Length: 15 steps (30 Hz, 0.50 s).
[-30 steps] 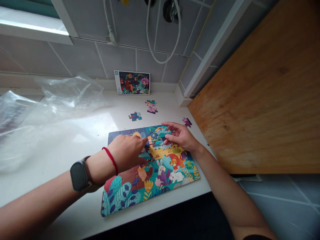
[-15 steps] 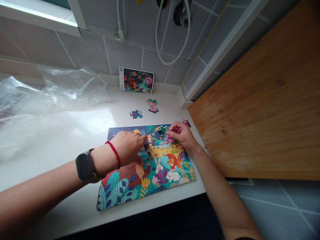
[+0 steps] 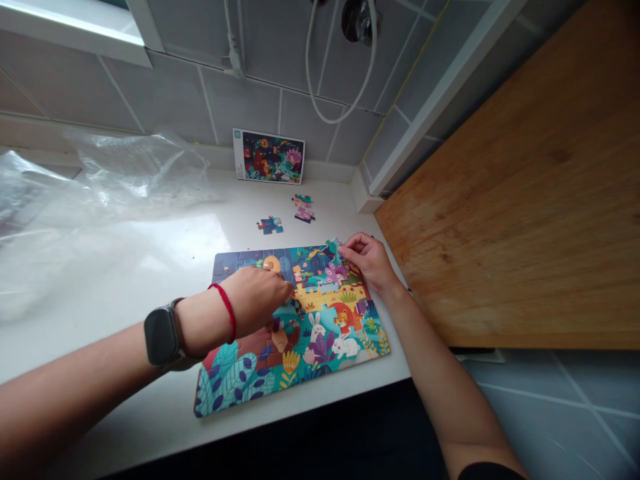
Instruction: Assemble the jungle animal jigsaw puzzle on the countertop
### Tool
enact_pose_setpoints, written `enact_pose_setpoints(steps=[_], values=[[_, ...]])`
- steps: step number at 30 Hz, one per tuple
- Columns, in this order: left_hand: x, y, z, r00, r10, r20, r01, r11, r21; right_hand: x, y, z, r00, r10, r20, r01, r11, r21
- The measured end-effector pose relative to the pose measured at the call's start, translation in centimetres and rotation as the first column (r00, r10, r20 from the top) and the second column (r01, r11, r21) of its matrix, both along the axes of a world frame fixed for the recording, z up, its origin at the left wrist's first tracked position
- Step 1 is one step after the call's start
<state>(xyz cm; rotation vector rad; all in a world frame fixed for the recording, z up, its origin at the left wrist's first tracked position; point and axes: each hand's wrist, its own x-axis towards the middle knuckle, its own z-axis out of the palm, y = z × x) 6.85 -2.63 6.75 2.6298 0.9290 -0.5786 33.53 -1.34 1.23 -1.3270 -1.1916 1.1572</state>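
A puzzle piece (image 3: pixel 333 249), teal and green, is pinched between thumb and fingers of my right hand (image 3: pixel 369 260), tilted at the puzzle's upper right edge. Below it lies the largely assembled jigsaw puzzle (image 3: pixel 300 357), with rabbits, a lion and leaves. Over its upper left middle rests my left hand (image 3: pixel 257 297), fingers bent downward and thumb apart from them; nothing shows in its grasp, though its fingertips are partly hidden. Beyond the puzzle lie a loose blue piece (image 3: pixel 271 225) and a pair of pink and teal pieces (image 3: pixel 304 208).
A picture card (image 3: pixel 270 157) of the puzzle design leans against the tiled wall. Crumpled clear plastic bags (image 3: pixel 145 170) lie on the white counter at left. A wooden panel (image 3: pixel 510 200) bounds the right side. A white cable (image 3: pixel 310 80) hangs above.
My right hand has lifted slightly up and right, tilting the teal piece upward at the puzzle's edge. My left hand stays nearly in place, its fingers a little lower. The view has shifted slightly.
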Motion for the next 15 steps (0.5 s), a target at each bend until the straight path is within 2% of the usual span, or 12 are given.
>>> enact_pose_setpoints(steps=[6, 10, 13, 15], values=[[0.0, 0.2, -0.1, 0.999, 0.021, 0.033, -0.020, 1.000, -0.018, 0.6, 0.3, -0.6, 0.998, 0.010, 0.057, -0.011, 1.000, 0.016], [0.0, 0.1, 0.0, 1.000, 0.011, 0.028, -0.011, 1.000, -0.014, 1.0, 0.5, -1.4, 0.964, 0.031, 0.263, -0.057, 0.994, 0.091], [0.0, 0.2, 0.2, 0.999, 0.015, 0.032, -0.014, 1.000, -0.011, 1.0, 0.5, -1.6, 0.898, -0.018, 0.440, -0.069, 0.981, 0.181], [0.0, 0.2, 0.3, 0.999, 0.036, 0.040, -0.035, 0.999, -0.021, 1.0, 0.4, -1.6, 0.863, -0.049, 0.503, -0.078, 0.971, 0.228]])
